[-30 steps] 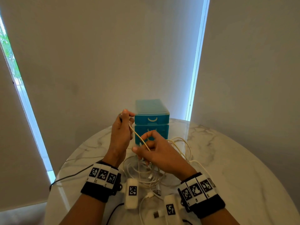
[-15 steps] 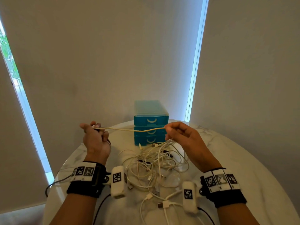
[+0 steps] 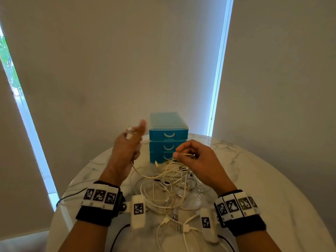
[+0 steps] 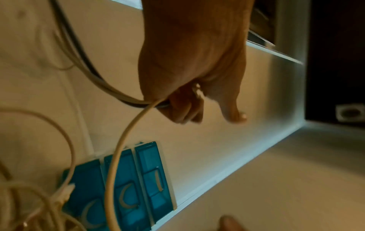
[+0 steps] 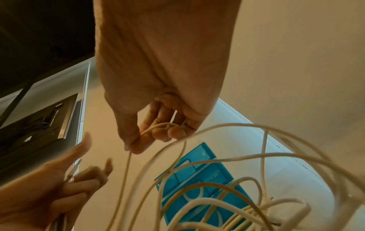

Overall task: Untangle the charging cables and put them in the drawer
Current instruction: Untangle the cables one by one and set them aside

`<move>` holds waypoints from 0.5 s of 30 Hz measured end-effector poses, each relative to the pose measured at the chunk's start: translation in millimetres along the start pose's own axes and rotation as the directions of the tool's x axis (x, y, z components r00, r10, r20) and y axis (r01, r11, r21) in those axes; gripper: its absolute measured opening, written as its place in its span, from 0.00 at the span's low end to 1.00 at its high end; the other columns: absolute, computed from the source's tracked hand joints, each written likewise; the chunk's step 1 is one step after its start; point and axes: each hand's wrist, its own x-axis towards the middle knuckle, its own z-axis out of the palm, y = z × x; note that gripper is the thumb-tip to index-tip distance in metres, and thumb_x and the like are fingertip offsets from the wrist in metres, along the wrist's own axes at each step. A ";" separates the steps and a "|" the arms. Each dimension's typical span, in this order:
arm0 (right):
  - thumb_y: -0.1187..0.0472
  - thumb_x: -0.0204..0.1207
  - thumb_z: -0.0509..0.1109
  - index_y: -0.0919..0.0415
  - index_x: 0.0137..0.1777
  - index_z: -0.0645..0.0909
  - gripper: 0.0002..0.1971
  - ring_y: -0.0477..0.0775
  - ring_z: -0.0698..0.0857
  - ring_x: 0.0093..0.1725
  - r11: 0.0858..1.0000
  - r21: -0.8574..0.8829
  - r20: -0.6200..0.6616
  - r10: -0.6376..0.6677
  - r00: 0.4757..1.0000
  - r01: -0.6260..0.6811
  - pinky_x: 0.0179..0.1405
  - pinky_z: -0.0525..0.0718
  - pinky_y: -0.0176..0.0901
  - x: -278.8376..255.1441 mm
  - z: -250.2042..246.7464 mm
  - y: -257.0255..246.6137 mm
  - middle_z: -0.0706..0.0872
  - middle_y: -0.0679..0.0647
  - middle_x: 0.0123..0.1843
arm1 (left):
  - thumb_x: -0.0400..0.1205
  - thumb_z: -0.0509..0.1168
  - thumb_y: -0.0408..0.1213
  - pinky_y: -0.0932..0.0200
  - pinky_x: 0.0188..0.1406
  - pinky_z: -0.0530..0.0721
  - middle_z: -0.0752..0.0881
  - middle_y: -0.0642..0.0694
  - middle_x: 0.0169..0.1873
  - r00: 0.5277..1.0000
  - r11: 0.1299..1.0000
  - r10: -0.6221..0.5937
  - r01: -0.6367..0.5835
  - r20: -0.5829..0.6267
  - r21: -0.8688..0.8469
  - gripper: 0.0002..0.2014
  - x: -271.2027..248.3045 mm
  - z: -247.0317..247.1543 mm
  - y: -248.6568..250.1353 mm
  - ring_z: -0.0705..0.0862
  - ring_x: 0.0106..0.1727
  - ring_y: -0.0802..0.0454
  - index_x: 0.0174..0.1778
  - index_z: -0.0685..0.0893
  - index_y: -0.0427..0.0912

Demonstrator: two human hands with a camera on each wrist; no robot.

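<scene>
Overhead, both hands hold parts of one cream charging cable above a tangled heap of white and cream cables.

Raised beside the teal plastic three-drawer box [image 3: 168, 137], the left hand [image 3: 127, 150] has its fingers curled round the cream charging cable [image 3: 145, 176] with a white plug showing at its knuckles, blurred. The right hand [image 3: 196, 159] pinches the same cable's other stretch between thumb and fingertips, close in front of the closed drawers. Between the wrists, the tangled heap of white and cream cables [image 3: 169, 190] lies on the round white marble surface [image 3: 263, 188], just before the box.
</scene>
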 end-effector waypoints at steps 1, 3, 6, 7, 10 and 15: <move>0.56 0.80 0.85 0.54 0.54 0.89 0.09 0.51 0.96 0.48 0.999 0.037 -0.024 -0.005 1.000 0.006 0.54 0.94 0.43 0.2 0.8 -1.0 0.95 0.51 0.44 | 0.78 0.77 0.64 0.60 0.24 0.63 0.75 0.57 0.27 0.997 0.989 -0.016 0.005 0.076 0.148 0.16 -5.4 7.7 0.9 0.65 0.27 0.58 0.43 0.91 0.55; 0.56 0.79 0.85 0.57 0.54 0.85 0.12 0.56 0.96 0.48 0.994 0.105 -0.055 0.000 0.998 0.006 0.54 0.96 0.48 0.3 3.7 -2.6 0.95 0.56 0.44 | 0.80 0.78 0.59 0.61 0.24 0.65 0.80 0.60 0.25 0.975 0.916 -0.103 0.016 0.197 0.400 0.12 -14.8 20.3 1.7 0.68 0.24 0.62 0.46 0.95 0.56; 0.55 0.79 0.85 0.59 0.56 0.83 0.15 0.55 0.96 0.51 0.986 0.168 -0.081 0.027 0.996 -0.013 0.53 0.95 0.46 -0.4 7.4 -3.1 0.96 0.56 0.48 | 0.87 0.76 0.45 0.74 0.24 0.73 0.86 0.62 0.24 0.928 0.864 -0.167 -0.025 0.334 0.503 0.07 -20.0 29.5 0.3 0.78 0.21 0.66 0.49 0.95 0.45; 0.55 0.79 0.84 0.60 0.56 0.82 0.15 0.54 0.96 0.51 0.981 0.191 -0.086 0.037 0.996 -0.020 0.52 0.94 0.44 -0.6 8.2 -3.0 0.97 0.56 0.49 | 0.87 0.76 0.41 0.78 0.26 0.75 0.88 0.64 0.26 0.916 0.861 -0.168 -0.043 0.364 0.506 0.06 -20.4 30.2 0.2 0.82 0.24 0.70 0.50 0.95 0.43; 0.54 0.84 0.80 0.62 0.61 0.80 0.16 0.50 0.95 0.47 0.960 0.275 -0.088 0.075 0.993 -0.048 0.48 0.91 0.39 0.1 9.2 -3.9 0.97 0.57 0.49 | 0.86 0.77 0.37 0.77 0.35 0.81 0.94 0.65 0.37 0.911 0.856 -0.142 -0.084 0.388 0.511 0.06 -18.9 27.2 0.3 0.89 0.38 0.73 0.51 0.97 0.39; 0.51 0.85 0.78 0.58 0.67 0.80 0.17 0.49 0.96 0.56 0.942 0.318 -0.045 0.131 0.990 -0.110 0.56 0.91 0.41 1.2 9.4 -1.7 0.97 0.55 0.54 | 0.82 0.80 0.48 0.56 0.54 0.91 0.97 0.52 0.44 0.969 0.855 0.004 -0.132 0.247 0.501 0.06 -8.2 14.7 -5.8 0.94 0.48 0.54 0.46 0.98 0.51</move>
